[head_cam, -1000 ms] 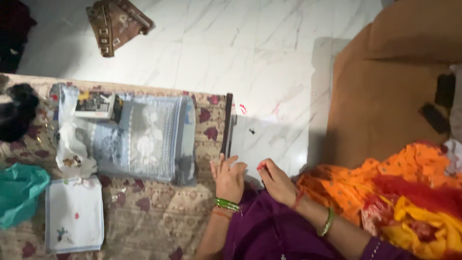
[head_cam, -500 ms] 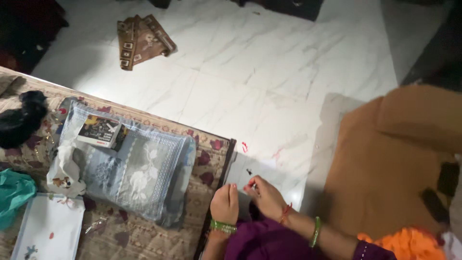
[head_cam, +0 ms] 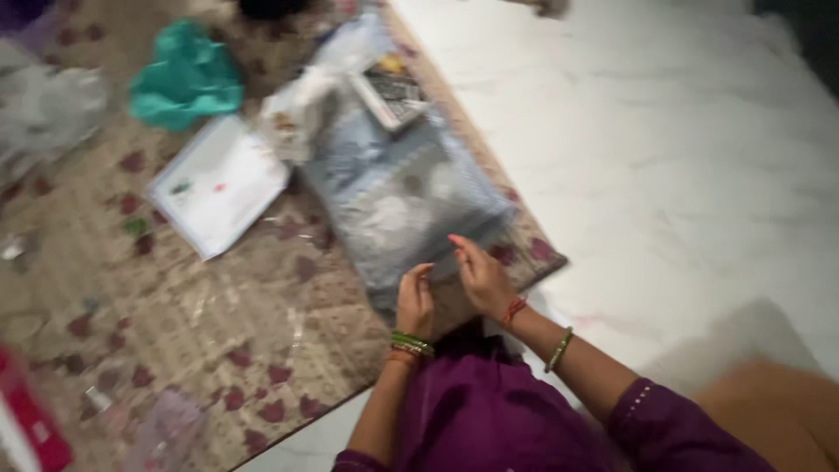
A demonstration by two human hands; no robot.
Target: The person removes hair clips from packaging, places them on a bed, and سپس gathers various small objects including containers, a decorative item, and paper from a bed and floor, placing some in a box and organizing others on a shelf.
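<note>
Teal cloth (head_cam: pixel 186 83), white packet (head_cam: pixel 217 185) beyond grey-blue packet (head_cam: pixel 406 197).

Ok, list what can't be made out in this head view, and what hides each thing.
- Whatever the left hand and right hand pinch between them: motion blur smears it, and the fingers cover it.
- The pattern on the grey-blue packet: blurred.
- The small boxed item on the packet: blurred, print unreadable.
- The red thing at lower left: cut off by the frame edge.
- The dark thing at the top: cut off by the top edge.
</note>
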